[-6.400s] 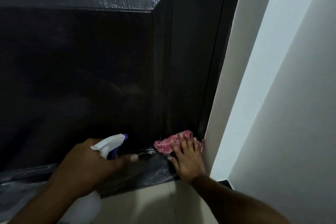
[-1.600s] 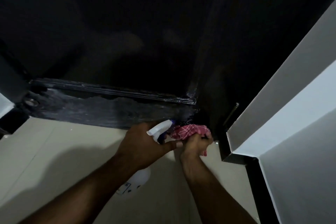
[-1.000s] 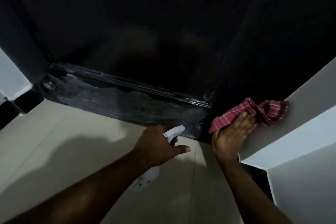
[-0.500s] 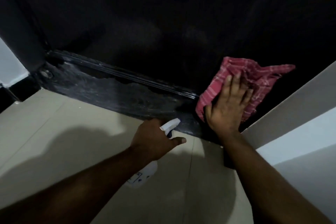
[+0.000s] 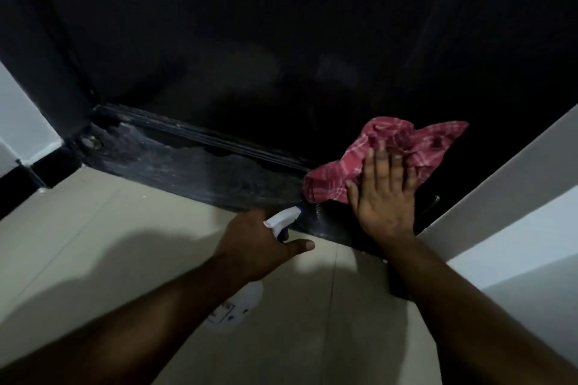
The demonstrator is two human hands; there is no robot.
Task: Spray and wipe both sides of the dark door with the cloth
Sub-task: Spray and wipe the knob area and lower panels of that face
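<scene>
Right hand (image 5: 386, 197), fingers straight, presses red cloth (image 5: 391, 153) flat on door (image 5: 281, 56) low down; left hand (image 5: 259, 241) grips spray bottle (image 5: 281, 222) above floor (image 5: 93, 244).

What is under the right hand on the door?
The red cloth lies under the right hand, whose straight fingers press it against the door. Its edges show left of and above the hand. The cloth's middle and the door behind it are covered.
</scene>
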